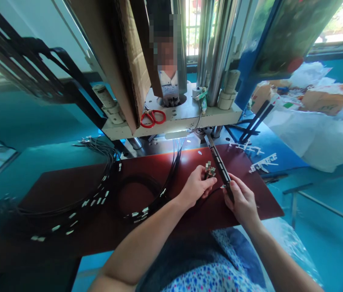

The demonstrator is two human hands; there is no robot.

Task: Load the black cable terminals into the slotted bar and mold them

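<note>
My left hand (196, 187) is closed around a small bunch of cable ends with metal connectors (209, 170), which stick up past the thumb and fingers. Black cable runs from under that hand toward the right one. In my right hand (243, 199) the near end of a long dark bar (220, 164) is gripped; pale metal segments line its length. The bar slants up and away, its far tip near the machine's lower opening. The two hands are close together but apart, above the dark red tabletop (186, 166).
A press with a pale plate (189, 115) stands ahead; red-handled scissors (153, 118) lie on it. Black cables with white tags (98, 198) spread over the left of the table. White plastic scraps (264, 163) lie at right. A person (169, 77) is beyond the press.
</note>
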